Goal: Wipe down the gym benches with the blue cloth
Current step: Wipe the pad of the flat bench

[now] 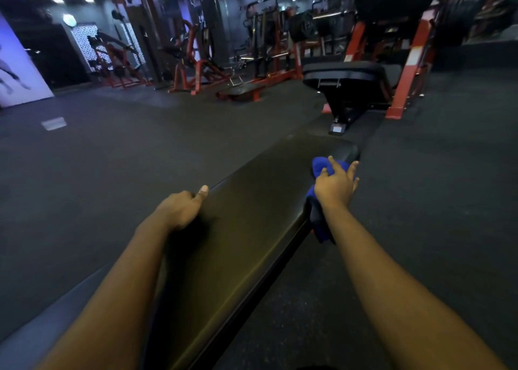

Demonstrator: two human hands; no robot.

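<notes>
A long black padded bench (260, 201) runs from the bottom centre up toward the right. My right hand (336, 184) presses a blue cloth (321, 166) against the bench's right edge near its far end; part of the cloth hangs down over the side. My left hand (182, 207) rests on the bench's left edge, fingers curled and thumb pointing forward, holding nothing. Beyond the bench's far end stands a second black bench pad (344, 74) on a red frame.
Dark rubber floor (112, 159) surrounds the bench on both sides. Red-framed weight machines (201, 69) line the back. A red upright post (406, 69) and a loaded barbell rack (454, 19) stand at the far right. A lit white panel (19, 72) is at the left.
</notes>
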